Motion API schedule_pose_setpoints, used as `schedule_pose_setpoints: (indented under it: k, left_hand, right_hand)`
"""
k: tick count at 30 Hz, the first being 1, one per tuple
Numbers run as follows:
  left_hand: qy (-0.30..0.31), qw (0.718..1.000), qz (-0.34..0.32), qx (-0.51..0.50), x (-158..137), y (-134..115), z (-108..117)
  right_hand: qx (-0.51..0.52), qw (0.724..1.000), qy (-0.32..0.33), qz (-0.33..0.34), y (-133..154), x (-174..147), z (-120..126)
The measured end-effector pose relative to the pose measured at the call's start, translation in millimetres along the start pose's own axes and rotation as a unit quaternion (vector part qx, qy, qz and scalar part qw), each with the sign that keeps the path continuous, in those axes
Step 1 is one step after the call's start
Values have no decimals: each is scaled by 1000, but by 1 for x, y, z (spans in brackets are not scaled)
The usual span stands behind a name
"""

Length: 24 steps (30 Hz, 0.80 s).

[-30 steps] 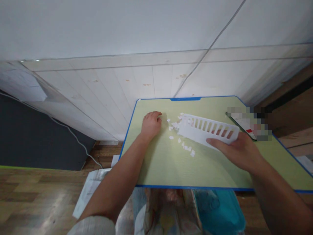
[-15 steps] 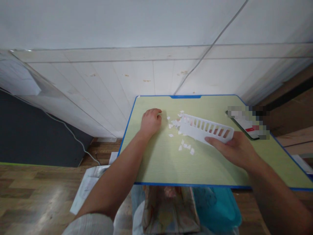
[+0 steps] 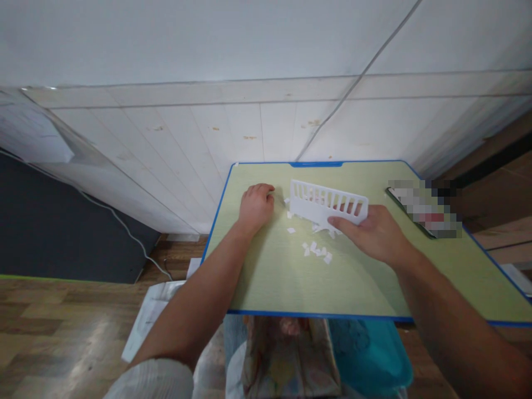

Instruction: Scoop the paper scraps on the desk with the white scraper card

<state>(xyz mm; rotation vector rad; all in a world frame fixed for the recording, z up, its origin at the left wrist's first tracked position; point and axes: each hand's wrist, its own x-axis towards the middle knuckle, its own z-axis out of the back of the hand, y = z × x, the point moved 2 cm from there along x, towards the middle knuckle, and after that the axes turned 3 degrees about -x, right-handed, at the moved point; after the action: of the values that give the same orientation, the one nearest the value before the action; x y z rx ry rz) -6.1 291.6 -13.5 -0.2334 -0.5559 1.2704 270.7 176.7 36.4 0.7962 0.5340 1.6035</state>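
My right hand [image 3: 380,235] grips one end of a long white slotted plastic tray [image 3: 310,210], thumb on its near face and the other fingers behind it. The tray is held tilted just over the table, its slotted side towards the top. Small white paper pieces [image 3: 318,250] lie scattered below it and near its left end; some are partly hidden behind the tray. My left hand [image 3: 256,205] rests palm down on the table left of the pieces. It holds nothing, and its fingers are loosely bent and apart.
The light green tabletop [image 3: 270,282] has a blue edge and stands against a white panelled wall. A phone [image 3: 424,216], partly blurred out, lies at the right. A teal tub [image 3: 374,360] is below the front edge. A cable [image 3: 357,83] runs down the wall.
My right hand has moved left with the tray, which is now turned more upright. More paper pieces show beneath its near side. The left hand has stayed in place.
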Motion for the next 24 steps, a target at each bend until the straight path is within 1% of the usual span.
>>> schedule_pose_setpoints:
  k: [2,5,8,10,13,14,17,19,20,21,24]
  left_hand:
    - [1,1000,3,1,0,0,-1]
    - [-2,1000,2,2,0,-1,-2]
    - [-4,1000,0,1,0,-2,-3]
    - [-6,1000,4,1,0,-2,-3]
    - [-5,1000,7,-1,-1,-2,-3]
    - [-4,1000,7,-2,-1,-2,-2]
    - [-6,1000,4,-3,-2,-2,-2]
    - [-6,1000,1,-5,-2,-2,-3]
    - [-6,1000,0,-5,-3,-2,-3]
    - [-6,1000,-1,-5,-3,-2,-3]
    - [-8,1000,1,-5,-3,-2,-3]
  right_hand:
    - [-15,1000,27,5,-5,-8,4]
    - [-5,998,61,-11,-17,-36,21]
    - [13,998,54,-34,-25,-55,33]
    - [18,998,20,-49,-23,-52,30]
    - [10,997,-43,-63,-12,-30,13]
    - [5,997,-47,-60,-8,-22,8]
    - [-5,999,1,-31,-2,-13,0]
    - [-1,999,36,-21,-5,-21,5]
    - [4,999,43,-22,-8,-26,10]
    - [11,999,46,-24,-11,-32,15]
    - [31,999,15,-39,-18,-44,26]
